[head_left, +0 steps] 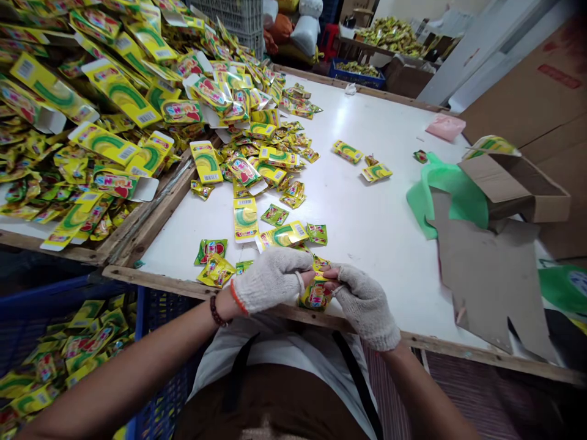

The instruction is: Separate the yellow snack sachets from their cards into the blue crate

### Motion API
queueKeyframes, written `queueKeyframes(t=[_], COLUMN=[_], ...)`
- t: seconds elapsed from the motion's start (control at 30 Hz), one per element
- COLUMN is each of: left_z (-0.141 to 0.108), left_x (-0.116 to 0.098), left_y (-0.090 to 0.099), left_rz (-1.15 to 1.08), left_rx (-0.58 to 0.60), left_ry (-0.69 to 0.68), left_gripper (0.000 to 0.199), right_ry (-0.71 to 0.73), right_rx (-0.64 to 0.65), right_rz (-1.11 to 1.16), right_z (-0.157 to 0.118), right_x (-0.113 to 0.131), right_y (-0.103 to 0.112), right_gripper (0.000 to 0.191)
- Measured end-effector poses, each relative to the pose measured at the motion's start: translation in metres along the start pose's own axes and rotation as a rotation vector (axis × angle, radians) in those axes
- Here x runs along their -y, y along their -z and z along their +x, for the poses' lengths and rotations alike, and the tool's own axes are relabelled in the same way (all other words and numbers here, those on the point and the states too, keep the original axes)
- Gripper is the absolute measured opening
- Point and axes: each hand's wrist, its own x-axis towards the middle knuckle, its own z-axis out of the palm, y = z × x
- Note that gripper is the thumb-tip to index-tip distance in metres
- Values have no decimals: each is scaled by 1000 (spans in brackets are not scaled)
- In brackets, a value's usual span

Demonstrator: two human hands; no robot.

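Note:
In the head view, a small yellow candy box (316, 294) with a red and green printed front is held upright at the table's front edge. My left hand (271, 280), in a white fingerless glove, grips its left side near the top. From the other side, my gloved right hand (367, 302) pinches the box's top; whether the flap is open I cannot tell. Just beyond my left hand lies a flat yellow box (283, 235). Green candy sachets (316, 233) and a yellow sachet (216, 270) are near my hands.
A large heap of yellow boxes (119, 91) and sachets covers the wood-edged table's left side. Below it stands a blue crate (137, 342) with more boxes. To the right are torn cardboard (490, 275), a green plastic piece (452, 183) and an open carton (550, 208).

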Motion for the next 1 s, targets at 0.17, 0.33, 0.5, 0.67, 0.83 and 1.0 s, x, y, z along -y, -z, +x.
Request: queueKeyframes(t=[0.17,0.33,0.5,0.67,0.83,1.0], left_z=[32,59,68,70,69,72], left_x=[-8,-23,-33,-33,-42,-46], left_y=[30,33,30,30,24,18], left_rz=[209,381,422,437,528,561], left_rx=[318,485,547,586,537,535], left_ry=[-141,-179,-130,-113,-113,-106], left_gripper=[18,17,19,21,15,13], right_ry=[-117,-180,-209,-209,-177,-148], right_rx=[108,119,115,118,93,76], right_rz=[90,173,216,220,229,233], right_z=[2,2,3,4,3,3], right_x=[-3,-4,0,0,-2,-2], right_y=[1,-1,0,-1,-2,-4], right_gripper=[19,18,16,16,18,26])
